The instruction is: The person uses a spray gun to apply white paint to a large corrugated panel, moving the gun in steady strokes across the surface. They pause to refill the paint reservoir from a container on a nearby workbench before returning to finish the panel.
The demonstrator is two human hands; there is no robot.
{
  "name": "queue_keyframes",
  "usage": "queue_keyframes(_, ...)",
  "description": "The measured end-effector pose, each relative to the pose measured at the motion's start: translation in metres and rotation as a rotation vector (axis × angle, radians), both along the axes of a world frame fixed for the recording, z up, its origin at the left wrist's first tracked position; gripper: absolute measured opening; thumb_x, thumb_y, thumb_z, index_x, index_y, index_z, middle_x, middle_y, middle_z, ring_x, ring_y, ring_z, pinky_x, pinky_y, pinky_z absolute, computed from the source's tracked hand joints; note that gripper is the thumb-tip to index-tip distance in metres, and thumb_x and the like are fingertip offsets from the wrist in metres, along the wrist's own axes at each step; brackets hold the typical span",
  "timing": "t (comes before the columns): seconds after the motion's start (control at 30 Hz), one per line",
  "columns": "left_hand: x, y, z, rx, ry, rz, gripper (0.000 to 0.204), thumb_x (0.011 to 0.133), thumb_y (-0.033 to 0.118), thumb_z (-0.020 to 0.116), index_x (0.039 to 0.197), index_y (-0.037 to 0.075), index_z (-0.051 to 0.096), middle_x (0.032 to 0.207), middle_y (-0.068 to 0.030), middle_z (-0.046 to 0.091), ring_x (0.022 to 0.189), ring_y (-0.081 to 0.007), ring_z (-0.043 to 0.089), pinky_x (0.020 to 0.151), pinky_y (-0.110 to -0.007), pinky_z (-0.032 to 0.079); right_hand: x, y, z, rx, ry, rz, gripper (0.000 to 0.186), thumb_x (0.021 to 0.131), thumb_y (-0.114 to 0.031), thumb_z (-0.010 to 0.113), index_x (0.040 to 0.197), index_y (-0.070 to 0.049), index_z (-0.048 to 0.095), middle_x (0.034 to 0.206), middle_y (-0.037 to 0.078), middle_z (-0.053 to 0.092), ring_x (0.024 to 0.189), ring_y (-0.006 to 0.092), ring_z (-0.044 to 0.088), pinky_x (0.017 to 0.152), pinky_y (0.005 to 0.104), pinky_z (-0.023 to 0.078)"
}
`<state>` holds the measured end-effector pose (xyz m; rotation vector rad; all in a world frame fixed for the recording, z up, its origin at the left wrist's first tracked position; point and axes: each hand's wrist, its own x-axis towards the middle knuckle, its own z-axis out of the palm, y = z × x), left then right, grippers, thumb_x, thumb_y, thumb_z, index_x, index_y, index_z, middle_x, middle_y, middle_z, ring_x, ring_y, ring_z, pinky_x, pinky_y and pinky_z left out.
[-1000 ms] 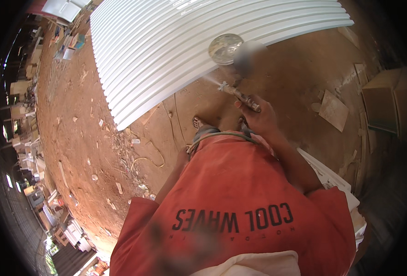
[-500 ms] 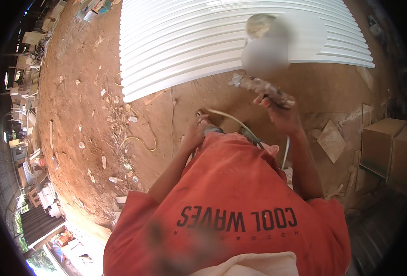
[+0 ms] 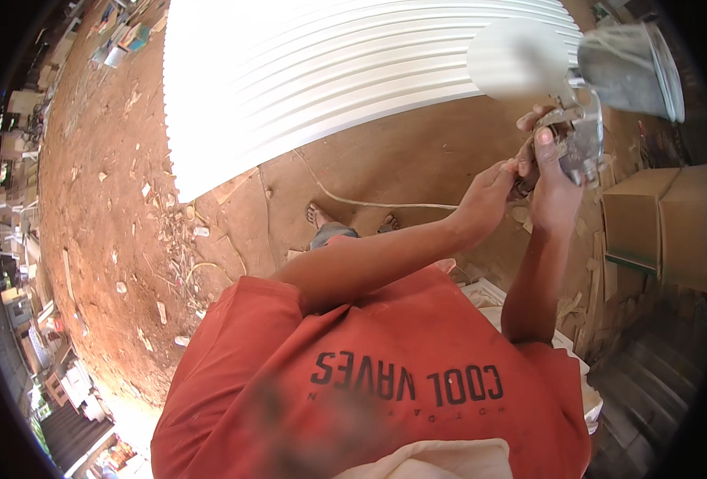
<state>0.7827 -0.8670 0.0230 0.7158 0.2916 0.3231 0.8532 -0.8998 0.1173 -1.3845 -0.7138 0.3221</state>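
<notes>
Reddish-brown dirt floor (image 3: 110, 199) fills most of the view, debris scattered on the left. Big white corrugated sheet (image 3: 329, 84) spans the top, left part glaring bright. Loose red cloth shirt (image 3: 369, 335) on the wearer covers the bottom centre; bold dark printed lettering (image 3: 405, 383) sits across the chest, upside down from this angle, large row readable, smaller fainter row under it partly blurred. Brown cardboard box (image 3: 641, 215) with a darker green lower edge at right.

Worn silver-grey metal spray gun (image 3: 585, 140) is at upper right, raised in front of the wearer, just beyond the sheet's near edge as seen here. Grey cylindrical cup (image 3: 621, 72) sits at its far end, a bit blurred. Right grip (image 3: 555, 180), a bare hand, is wrapped around the gun, thumb up along it. Left grip (image 3: 487, 199), also bare, reaches across; fingertips bunch at the gun's lower end, can't tell if they clamp it.

Thin pale-yellow hose (image 3: 369, 203) curves over the dirt, disappearing behind the left wrist. Smallest: two feet (image 3: 315, 215) below the sheet.
</notes>
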Motion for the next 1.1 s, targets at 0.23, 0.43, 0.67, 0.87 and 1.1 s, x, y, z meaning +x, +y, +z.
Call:
queue_keyframes(0.23,-0.016,-0.022,-0.025,-0.059,0.126,-0.140,0.030,0.110,0.031,0.040,0.110,0.008,0.059,0.096,0.0045,0.057,0.083,-0.0047,0.050,0.075,-0.024,0.043,-0.018,-0.025,-0.035,-0.064,0.202,-0.219,0.039,0.097,-0.034,0.067,0.116,0.000,0.062,0.091,0.005,0.067,0.057,0.0030,0.046,0.052,0.0210,0.038)
queue_keyframes(0.43,-0.020,-0.026,-0.028,-0.093,0.163,-0.127,0.029,0.110,0.030,0.040,0.108,0.009,0.059,0.093,0.0050,0.058,0.079,-0.0047,0.051,0.072,-0.023,0.042,-0.016,-0.024,-0.051,0.036,0.294,-0.280,0.037,0.099,-0.036,0.064,0.110,-0.001,0.064,0.082,0.003,0.064,0.052,0.0021,0.040,0.046,0.0212,0.031)
queue_keyframes(0.67,-0.018,-0.022,-0.026,-0.096,0.197,-0.136,0.029,0.111,0.029,0.038,0.106,0.010,0.059,0.091,0.0037,0.059,0.080,-0.0053,0.052,0.075,-0.024,0.043,-0.016,-0.017,-0.043,0.015,0.310,-0.288,0.036,0.101,-0.035,0.062,0.109,0.000,0.064,0.081,0.002,0.063,0.049,0.0005,0.037,0.045,0.0208,0.029)
queue_keyframes(0.87,-0.018,-0.019,-0.033,-0.149,0.200,-0.093,0.027,0.111,0.028,0.038,0.106,0.010,0.058,0.091,0.0034,0.059,0.080,-0.0053,0.051,0.076,-0.024,0.044,-0.017,-0.009,-0.047,0.008,0.312,-0.286,0.037,0.100,-0.036,0.062,0.108,0.000,0.065,0.080,0.001,0.062,0.049,0.0007,0.036,0.044,0.0208,0.028)
queue_keyframes(1.1,-0.020,-0.022,-0.047,-0.123,0.186,-0.084,0.025,0.111,0.028,0.040,0.107,0.011,0.057,0.093,0.0037,0.059,0.081,-0.0047,0.051,0.076,-0.024,0.044,-0.017,-0.008,-0.054,-0.020,0.382,-0.318,0.033,0.100,-0.035,0.063,0.106,-0.003,0.065,0.078,0.001,0.062,0.049,0.0018,0.036,0.044,0.0213,0.027)
